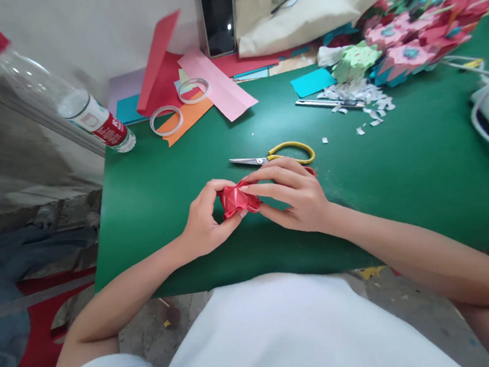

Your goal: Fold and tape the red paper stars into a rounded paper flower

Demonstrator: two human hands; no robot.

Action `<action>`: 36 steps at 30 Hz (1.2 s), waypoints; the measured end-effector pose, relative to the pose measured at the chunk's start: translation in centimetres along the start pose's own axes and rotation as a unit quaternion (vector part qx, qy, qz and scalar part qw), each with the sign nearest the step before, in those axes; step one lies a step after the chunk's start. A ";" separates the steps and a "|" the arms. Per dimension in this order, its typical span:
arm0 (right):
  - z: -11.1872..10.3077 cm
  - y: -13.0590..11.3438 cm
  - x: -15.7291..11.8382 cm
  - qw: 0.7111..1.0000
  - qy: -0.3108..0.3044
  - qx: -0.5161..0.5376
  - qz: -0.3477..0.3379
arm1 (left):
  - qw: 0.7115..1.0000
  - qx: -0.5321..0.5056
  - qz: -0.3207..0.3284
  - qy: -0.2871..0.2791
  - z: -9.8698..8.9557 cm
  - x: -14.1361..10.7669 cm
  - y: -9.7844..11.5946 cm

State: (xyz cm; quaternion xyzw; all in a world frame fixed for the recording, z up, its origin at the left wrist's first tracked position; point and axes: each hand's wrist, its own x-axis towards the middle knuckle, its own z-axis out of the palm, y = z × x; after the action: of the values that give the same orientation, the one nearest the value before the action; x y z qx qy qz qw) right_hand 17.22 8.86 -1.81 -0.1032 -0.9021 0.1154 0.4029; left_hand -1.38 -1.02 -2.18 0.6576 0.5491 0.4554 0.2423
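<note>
A folded red paper flower (pixel 238 200) is held between both hands above the green table, near its front edge. My left hand (pixel 207 220) is closed round its left side, thumb below and fingers above. My right hand (pixel 292 195) grips the right side, with its fingertips pressed on the top and right edge of the paper. Just beyond the right hand lie scissors (pixel 291 151) with yellow handles, their blades pointing left. A small red piece (pixel 311 171) shows partly behind the right hand's knuckles; most of it is hidden.
A plastic bottle (pixel 107 127) stands at the left edge. Tape rolls (pixel 166 120) lie on coloured paper sheets (pixel 222 87) at the back. A box cutter (pixel 329 104) lies by white paper scraps (pixel 375 101). Paper flowers (pixel 409 52), a phone (pixel 218 18) and a white cable (pixel 487 125) are also there.
</note>
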 end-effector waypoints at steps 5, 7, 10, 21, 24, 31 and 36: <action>0.0 -0.2 0.2 1.000 0.000 -0.006 -0.026 | 1.000 0.013 -0.011 -0.010 0.0 -0.1 0.2; 0.0 -0.2 0.3 1.000 -0.003 -0.003 -0.031 | 1.000 0.016 -0.008 -0.013 0.0 -0.1 0.3; 0.0 -0.2 0.2 1.000 -0.004 -0.004 -0.023 | 1.000 0.014 -0.005 -0.015 0.0 -0.1 0.3; -0.1 -0.1 -0.1 0.999 0.031 -0.028 0.000 | 1.000 0.006 -0.002 -0.002 0.1 -0.3 -0.4; -0.1 -0.1 -0.1 0.999 0.025 -0.031 0.003 | 1.000 0.006 0.001 0.000 0.1 -0.3 -0.5; 0.0 0.0 -0.2 0.999 0.026 -0.036 -0.010 | 1.000 0.023 0.016 0.002 0.1 -0.1 -0.2; 0.0 -0.1 -0.1 0.999 0.038 -0.032 -0.022 | 0.999 0.025 0.024 0.002 0.1 -0.1 -0.2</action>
State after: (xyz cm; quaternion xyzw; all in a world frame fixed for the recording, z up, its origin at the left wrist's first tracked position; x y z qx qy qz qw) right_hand 17.27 8.72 -1.91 -0.1008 -0.8915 0.0739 0.4355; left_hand -1.39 -1.03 -2.46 0.6753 0.5452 0.4485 0.2134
